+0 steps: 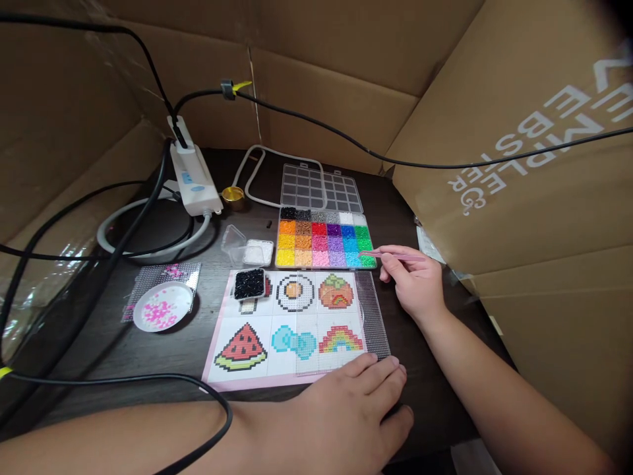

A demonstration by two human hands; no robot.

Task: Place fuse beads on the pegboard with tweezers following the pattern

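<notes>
My right hand [414,280] pinches pink tweezers [390,254], whose tip reaches the near right corner of the bead box [324,241], at the blue and green compartments. My left hand [353,412] lies flat with fingers stretched out on the table's near edge, its fingertips touching the corner of the clear pegboard [346,330]. The pegboard rests over a pattern sheet [287,326] with a watermelon, bow, rainbow, egg and orange fruit. A small tray of black beads [249,284] sits on the sheet's top left.
A white dish with pink beads [163,306] rests on another pegboard at left. A small tub of white beads [258,252], a gold tin [232,194], a white power strip [194,177] and black cables [123,379] lie about. Cardboard walls [519,165] enclose the dark table.
</notes>
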